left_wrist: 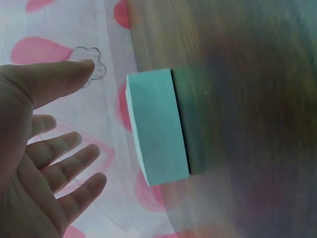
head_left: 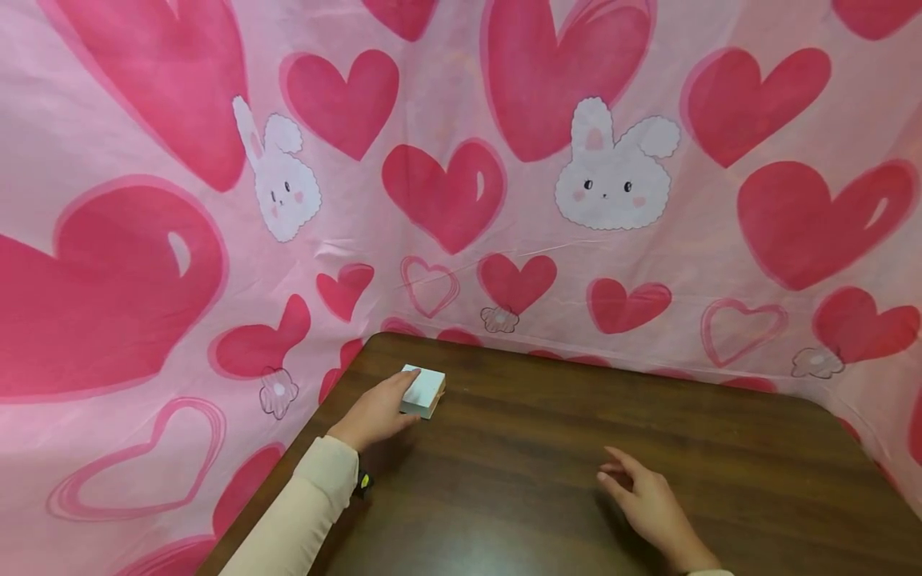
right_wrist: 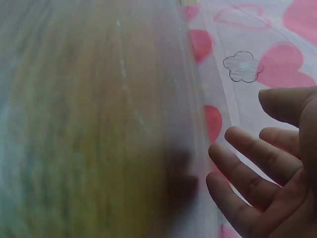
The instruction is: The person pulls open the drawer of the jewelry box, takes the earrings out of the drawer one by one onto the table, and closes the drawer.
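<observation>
A small white box-shaped block (head_left: pixel 429 387) lies on the brown wooden table near its far left corner. Its side looks pale green in the left wrist view, and a tan strip shows on its right side in the head view. My left hand (head_left: pixel 376 411) is at the block's left, thumb and fingers spread; in the left wrist view a gap separates the fingers from the block. Over the right half of the table hovers my right hand (head_left: pixel 648 504), its fingers loosely bent and nothing in them. The right wrist view shows the same relaxed hand (right_wrist: pixel 277 198).
The wooden table (head_left: pixel 504 448) has rounded far corners. Pink cloth (head_left: pixel 446 96) printed with hearts and rabbits hangs behind it and along its left side. A dark band with a yellow-green mark (head_left: pixel 363 482) is at my left wrist.
</observation>
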A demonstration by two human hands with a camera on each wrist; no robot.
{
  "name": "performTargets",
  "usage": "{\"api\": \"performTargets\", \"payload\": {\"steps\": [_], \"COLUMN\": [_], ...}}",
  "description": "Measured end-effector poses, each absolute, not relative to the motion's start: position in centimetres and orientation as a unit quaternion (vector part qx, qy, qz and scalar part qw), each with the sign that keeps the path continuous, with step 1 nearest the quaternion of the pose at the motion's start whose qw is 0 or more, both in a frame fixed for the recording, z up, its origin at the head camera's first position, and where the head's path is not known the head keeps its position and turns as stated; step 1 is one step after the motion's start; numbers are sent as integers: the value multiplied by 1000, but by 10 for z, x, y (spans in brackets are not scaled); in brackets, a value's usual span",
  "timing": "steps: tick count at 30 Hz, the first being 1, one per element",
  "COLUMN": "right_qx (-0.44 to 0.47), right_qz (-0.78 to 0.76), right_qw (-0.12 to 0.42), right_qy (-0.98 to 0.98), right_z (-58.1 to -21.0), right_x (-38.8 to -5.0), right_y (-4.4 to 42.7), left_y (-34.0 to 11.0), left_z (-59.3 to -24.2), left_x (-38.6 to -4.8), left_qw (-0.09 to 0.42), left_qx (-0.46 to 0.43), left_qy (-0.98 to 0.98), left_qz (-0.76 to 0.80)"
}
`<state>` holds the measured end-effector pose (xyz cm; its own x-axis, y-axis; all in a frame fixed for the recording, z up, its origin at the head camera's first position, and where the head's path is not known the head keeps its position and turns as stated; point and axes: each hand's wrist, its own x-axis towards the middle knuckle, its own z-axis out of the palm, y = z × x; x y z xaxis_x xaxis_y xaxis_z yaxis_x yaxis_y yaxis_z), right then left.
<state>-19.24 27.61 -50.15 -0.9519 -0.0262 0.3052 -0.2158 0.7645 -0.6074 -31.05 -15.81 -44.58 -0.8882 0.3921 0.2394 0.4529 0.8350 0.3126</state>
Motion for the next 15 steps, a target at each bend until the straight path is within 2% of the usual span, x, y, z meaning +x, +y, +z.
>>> {"api": "performTargets", "payload": {"steps": [8,15], "right_qx": [53,45], "right_qz": [355,361], "right_qw": [111,109], "right_qy": [-927,-925], "right_z": [-502,-500], "right_x": [-192,-192], "right_y": [274,275], "left_y": [-163,-163], "left_z": [-442,-448], "left_x": [-330,-348], "left_qw": [72,53], "left_qx": [-217,-217], "left_qy": [-957,-959], "left_qz": [-181,-177]}}
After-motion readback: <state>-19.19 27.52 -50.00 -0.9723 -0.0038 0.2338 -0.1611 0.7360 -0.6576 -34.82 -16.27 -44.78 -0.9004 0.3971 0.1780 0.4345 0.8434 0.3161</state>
